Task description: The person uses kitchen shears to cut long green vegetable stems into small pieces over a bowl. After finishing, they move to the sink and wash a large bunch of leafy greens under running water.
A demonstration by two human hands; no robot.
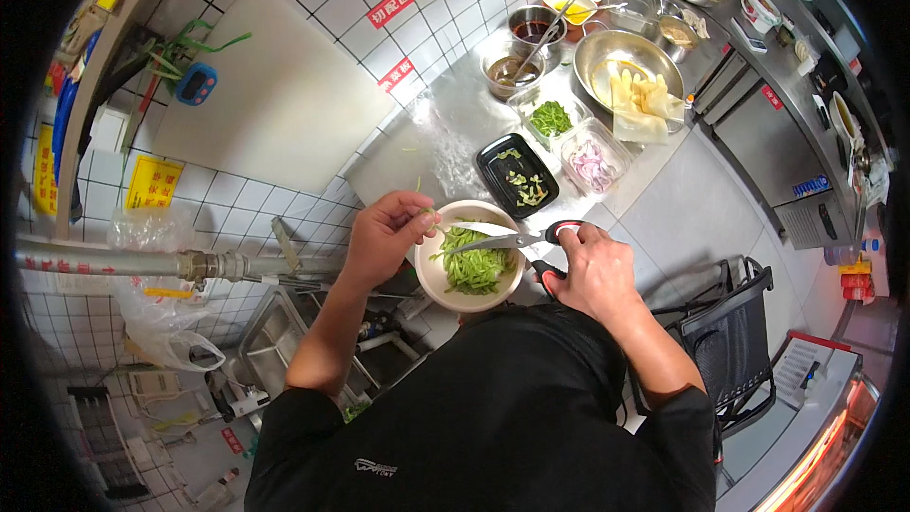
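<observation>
Kitchen scissors (pixel 517 240) with black and red handles are in my right hand (pixel 601 267), their blades apart over a cream bowl (pixel 429 283). The bowl holds a heap of cut green vegetable pieces (pixel 478 267). My left hand (pixel 389 235) pinches a thin green stalk (pixel 429 212) between thumb and fingers at the bowl's upper left rim, close to the blade tips. Just beyond the bowl lies a black plastic tray (pixel 486 169) with small pale and green pieces in it.
Clear containers of chopped greens (pixel 551 119) and sliced purple onion (pixel 591 163) stand past the tray. Behind them are a large steel bowl (pixel 584 57) with translucent gloves (pixel 643 103) and two sauce bowls (pixel 537 27). A black chair (pixel 732 341) is at my right, a steel sink (pixel 274 331) at lower left.
</observation>
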